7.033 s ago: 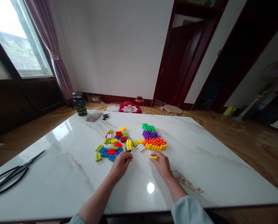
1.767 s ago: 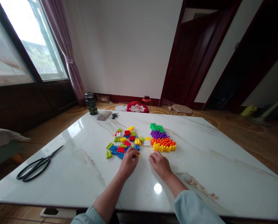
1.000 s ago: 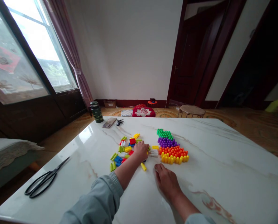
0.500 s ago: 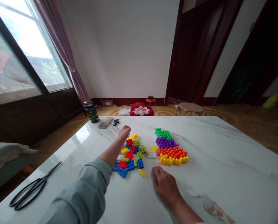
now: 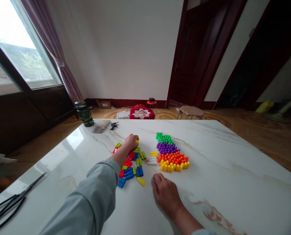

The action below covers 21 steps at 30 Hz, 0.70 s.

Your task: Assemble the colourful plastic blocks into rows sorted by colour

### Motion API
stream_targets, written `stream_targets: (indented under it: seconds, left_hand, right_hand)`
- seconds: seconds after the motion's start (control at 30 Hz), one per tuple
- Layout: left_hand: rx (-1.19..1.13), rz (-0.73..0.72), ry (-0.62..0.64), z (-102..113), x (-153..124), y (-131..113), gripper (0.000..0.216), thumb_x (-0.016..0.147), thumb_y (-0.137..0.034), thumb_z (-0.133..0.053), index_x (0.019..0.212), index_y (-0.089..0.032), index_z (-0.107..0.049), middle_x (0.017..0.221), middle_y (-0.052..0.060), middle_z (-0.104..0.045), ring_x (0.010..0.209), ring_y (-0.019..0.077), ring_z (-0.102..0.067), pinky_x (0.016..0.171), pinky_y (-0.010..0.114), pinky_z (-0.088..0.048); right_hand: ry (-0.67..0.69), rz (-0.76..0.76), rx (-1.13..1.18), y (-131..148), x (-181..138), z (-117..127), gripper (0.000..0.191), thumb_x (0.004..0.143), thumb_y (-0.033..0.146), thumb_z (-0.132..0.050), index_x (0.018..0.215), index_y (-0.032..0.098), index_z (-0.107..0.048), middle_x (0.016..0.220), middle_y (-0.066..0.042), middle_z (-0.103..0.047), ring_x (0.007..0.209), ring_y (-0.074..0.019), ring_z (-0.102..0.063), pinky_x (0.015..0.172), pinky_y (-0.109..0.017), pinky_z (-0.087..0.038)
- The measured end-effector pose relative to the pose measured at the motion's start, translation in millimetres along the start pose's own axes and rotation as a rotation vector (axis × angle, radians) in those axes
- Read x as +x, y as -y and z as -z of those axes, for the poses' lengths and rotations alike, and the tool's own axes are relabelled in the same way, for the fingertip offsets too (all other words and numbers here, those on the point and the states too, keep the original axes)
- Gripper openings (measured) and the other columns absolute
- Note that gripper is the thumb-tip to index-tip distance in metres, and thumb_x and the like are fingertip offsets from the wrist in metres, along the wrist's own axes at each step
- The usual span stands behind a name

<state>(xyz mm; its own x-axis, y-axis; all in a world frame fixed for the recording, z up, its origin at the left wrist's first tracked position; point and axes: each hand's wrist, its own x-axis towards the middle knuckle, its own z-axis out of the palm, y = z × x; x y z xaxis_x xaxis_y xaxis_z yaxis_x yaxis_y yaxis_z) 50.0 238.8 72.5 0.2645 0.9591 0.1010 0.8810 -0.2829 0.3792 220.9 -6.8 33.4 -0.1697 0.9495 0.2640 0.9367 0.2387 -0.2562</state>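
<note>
My left hand (image 5: 131, 142) reaches over the far side of a loose pile of bullet-shaped plastic building pieces, fingers pinched on a yellow piece (image 5: 137, 141). Blue pieces (image 5: 129, 173), lime green pieces (image 5: 139, 162) and red ones lie below it, partly hidden by my forearm. A single yellow piece (image 5: 141, 181) lies at the pile's near edge. My right hand (image 5: 167, 193) rests on the table with fingers curled in, and nothing shows in them. Beyond it, standing pieces form bands of green (image 5: 165, 138), purple (image 5: 167, 148), orange (image 5: 173, 158) and yellow (image 5: 175, 166).
White pieces (image 5: 152, 160) lie between the pile and the bands. Long-handled scissors (image 5: 23, 195) lie at the left of the marble-patterned table (image 5: 221, 169). A camouflage flask (image 5: 84, 114) and small black pliers (image 5: 113, 125) are at the far left. A round stool (image 5: 191, 111) stands beyond the table.
My left hand has closed on the yellow piece that lay beside its fingers. The view has shifted, so the table's contents appear farther left. My right hand stays resting on the table.
</note>
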Motion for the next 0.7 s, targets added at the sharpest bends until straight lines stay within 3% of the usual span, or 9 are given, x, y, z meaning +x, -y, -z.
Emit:
stream_targets:
  seconds: [0.13, 0.3, 0.5, 0.7]
  left_hand:
    - [-0.035, -0.123, 0.033, 5.4, -5.3, -31.1, 0.030, 0.070, -0.013, -0.061, 0.097, -0.018, -0.072, 0.089, 0.004, -0.068, 0.087, 0.0194, -0.063, 0.082, 0.027, -0.047]
    - [-0.076, -0.268, 0.231, -2.0, -13.7, -69.4, 0.025, 0.066, -0.029, -0.076, 0.090, -0.024, -0.076, 0.079, -0.003, -0.070, 0.075, 0.0138, -0.063, 0.074, 0.021, -0.047]
    - [-0.012, -0.190, 0.322, -16.4, -22.3, -85.2, 0.034, 0.055, -0.037, -0.085, 0.086, -0.025, -0.078, 0.080, 0.001, -0.071, 0.078, 0.0193, -0.065, 0.073, 0.026, -0.049]
    - [-0.032, -0.055, 0.331, -17.8, -21.5, -93.1, 0.034, 0.045, -0.020, -0.086, 0.077, -0.025, -0.076, 0.082, 0.003, -0.071, 0.082, 0.0248, -0.068, 0.076, 0.031, -0.052]
  right_hand:
    - [0.006, -0.010, 0.019, 0.5, -0.5, 1.1, 0.014, 0.092, 0.016, -0.041, 0.092, 0.022, -0.053, 0.089, -0.001, -0.062, 0.074, -0.0135, -0.061, 0.062, -0.025, -0.031]
    - [0.010, -0.009, 0.019, 0.1, -0.7, 0.1, 0.015, 0.089, 0.014, -0.043, 0.097, 0.021, -0.053, 0.090, -0.001, -0.061, 0.073, -0.0137, -0.060, 0.060, -0.026, -0.030]
    - [-0.002, 0.005, -0.002, -1.0, -1.4, -2.5, 0.015, 0.089, 0.013, -0.043, 0.098, 0.020, -0.053, 0.090, -0.002, -0.061, 0.073, -0.0144, -0.060, 0.059, -0.027, -0.030]
    - [0.002, 0.010, -0.014, -2.5, -1.2, -4.3, 0.015, 0.090, 0.014, -0.042, 0.098, 0.020, -0.053, 0.091, -0.003, -0.062, 0.073, -0.0144, -0.060, 0.060, -0.027, -0.030]
